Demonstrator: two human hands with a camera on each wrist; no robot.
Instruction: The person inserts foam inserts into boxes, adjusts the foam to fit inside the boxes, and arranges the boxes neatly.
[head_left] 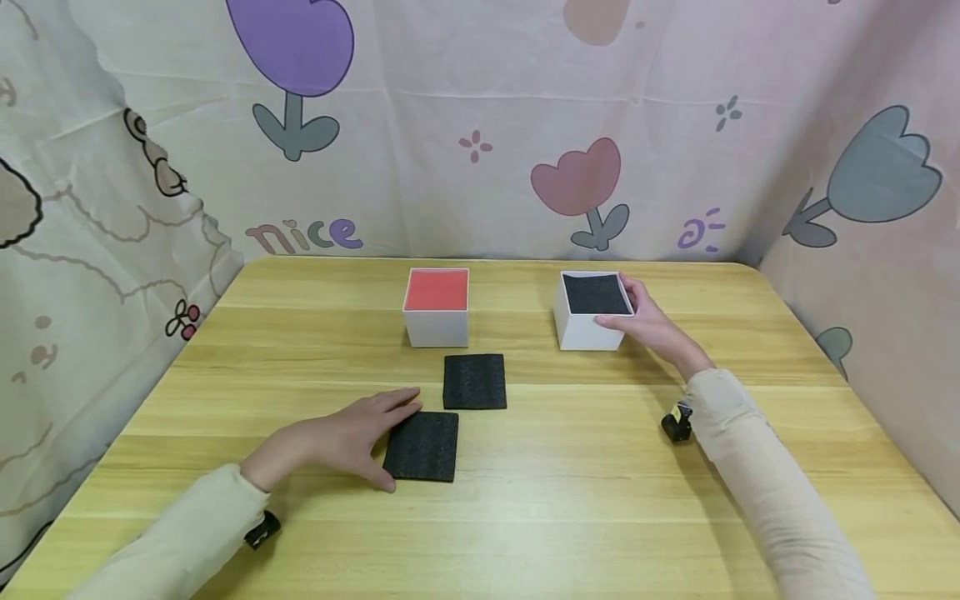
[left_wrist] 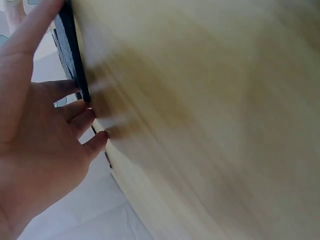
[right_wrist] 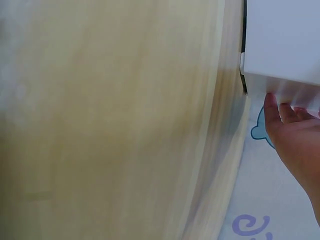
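In the head view, my left hand [head_left: 348,439] reaches over the tabletop to a thin black square pad [head_left: 422,447]. Its fingers are spread and fairly straight, the thumb by the pad's near left corner and the fingertips at the far left one. The left wrist view shows this hand [left_wrist: 47,135] with fingertips low against the wood beside the pad's dark edge [left_wrist: 72,50]. Farther right, my right hand [head_left: 648,321] grips a white square box [head_left: 588,333] with black filling its top. The thumb lies at the front rim; the fingers [right_wrist: 272,117] press a side wall in the right wrist view.
A second white box [head_left: 438,330] with a red top stands left of the gripped one. Between boxes and left hand lies another black square pad [head_left: 475,382]. A printed cloth backdrop [head_left: 465,200] rises behind the wooden table [head_left: 570,500] and along both sides.
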